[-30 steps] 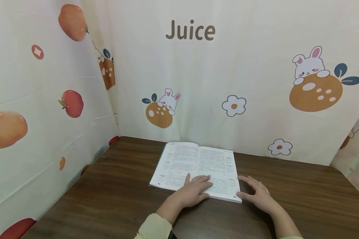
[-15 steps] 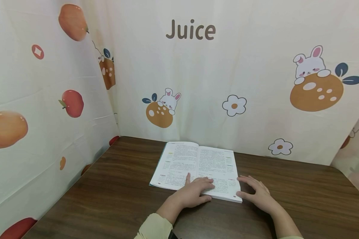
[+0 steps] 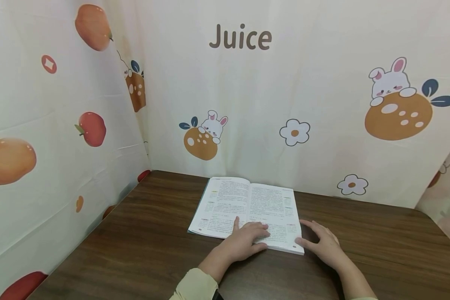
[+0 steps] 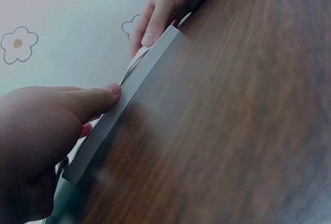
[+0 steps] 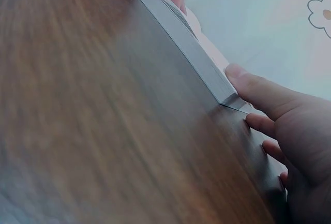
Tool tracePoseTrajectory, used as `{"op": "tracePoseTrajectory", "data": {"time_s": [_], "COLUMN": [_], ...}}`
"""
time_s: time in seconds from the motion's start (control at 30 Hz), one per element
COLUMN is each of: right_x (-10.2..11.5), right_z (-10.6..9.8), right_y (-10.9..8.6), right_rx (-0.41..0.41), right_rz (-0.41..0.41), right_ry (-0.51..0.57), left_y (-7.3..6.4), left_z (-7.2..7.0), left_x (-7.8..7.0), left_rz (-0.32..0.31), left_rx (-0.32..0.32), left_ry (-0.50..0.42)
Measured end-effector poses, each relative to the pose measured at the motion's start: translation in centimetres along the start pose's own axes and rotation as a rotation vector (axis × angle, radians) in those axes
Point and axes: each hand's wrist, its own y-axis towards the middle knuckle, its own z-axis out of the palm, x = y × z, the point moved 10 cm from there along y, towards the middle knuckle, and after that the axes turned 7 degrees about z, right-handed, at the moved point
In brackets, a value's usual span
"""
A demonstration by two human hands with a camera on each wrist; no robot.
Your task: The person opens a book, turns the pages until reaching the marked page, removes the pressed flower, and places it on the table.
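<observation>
An open book [image 3: 228, 200] with printed pages lies flat on the dark wooden table. My left hand [image 3: 243, 241] rests across the lower part of the right-hand page, its fingers spread and its thumb at the near edge. At the lower right corner is my right hand [image 3: 324, 243], thumb touching the page and the other fingers beside the book's right edge. In the right wrist view, that thumb [image 5: 238, 76] lies on top at the corner, while the fingertips reach the table side. The left wrist view shows the page edge slightly raised between both hands.
Bare wooden tabletop [image 3: 135, 250] extends around the book. Behind it hangs a pale curtain [image 3: 255, 96] printed with fruit, rabbits and flowers, close to the book's far edge. Another printed curtain [image 3: 60, 166] runs along the left side of the table.
My right thumb has shifted slightly left onto the page corner. The left hand's fingers have slid a little toward the right. The book stays in place.
</observation>
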Motion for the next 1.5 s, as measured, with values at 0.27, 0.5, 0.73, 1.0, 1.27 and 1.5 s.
{"op": "tracePoseTrajectory", "data": {"time_s": [0.27, 0.5, 0.73, 1.0, 1.27, 1.5], "right_x": [0.1, 0.2, 0.5, 0.5, 0.4, 0.1], "right_z": [-0.1, -0.2, -0.4, -0.7, -0.7, -0.2], "right_y": [0.0, 0.0, 0.0, -0.3, -0.3, -0.1], "right_rx": [-0.019, -0.035, -0.048, -0.054, -0.055, -0.041], "right_rz": [0.003, -0.01, -0.022, -0.053, -0.067, -0.063], "right_ry": [-0.019, -0.028, -0.03, 0.062, 0.051, 0.002], "left_y": [0.0, 0.0, 0.0, -0.1, -0.2, -0.4], "left_z": [0.0, 0.0, -0.1, -0.9, -1.9, -2.2], "left_x": [0.1, 0.2, 0.3, 0.0, -0.9, -1.5], "left_rz": [-0.006, -0.02, -0.044, -0.03, 0.024, 0.052], "left_rx": [-0.005, -0.015, -0.031, -0.095, -0.181, -0.226], "left_ry": [0.005, -0.016, -0.02, 0.057, 0.227, 0.3]}}
